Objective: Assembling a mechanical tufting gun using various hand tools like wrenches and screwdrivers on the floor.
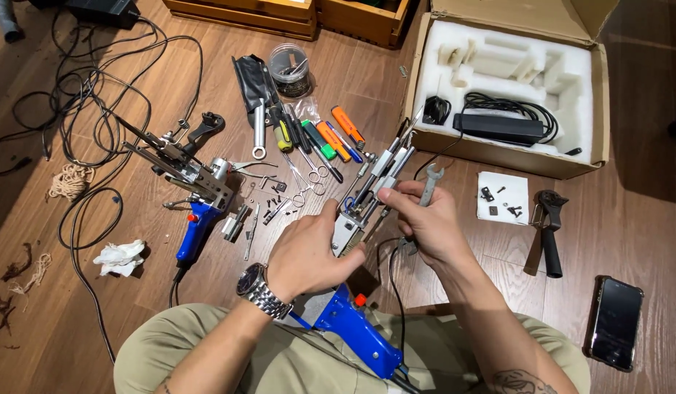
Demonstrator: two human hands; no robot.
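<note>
My left hand [309, 252], with a metal watch on the wrist, grips the silver body of a blue-handled tufting gun [352, 321] resting on my lap. The gun's metal front [378, 175] points away toward the cardboard box. My right hand [422, 222] pinches the gun's rods near the middle and also holds a small open-ended wrench [429, 182].
A second blue tufting gun [196, 193] lies on the wooden floor at left among black cables. Screwdrivers, scissors and a spanner [309, 146] lie ahead. A foam-lined cardboard box [509, 87] holds a power adapter. Pliers [549, 230], a paper with small parts [502, 197] and a phone [615, 321] lie at right.
</note>
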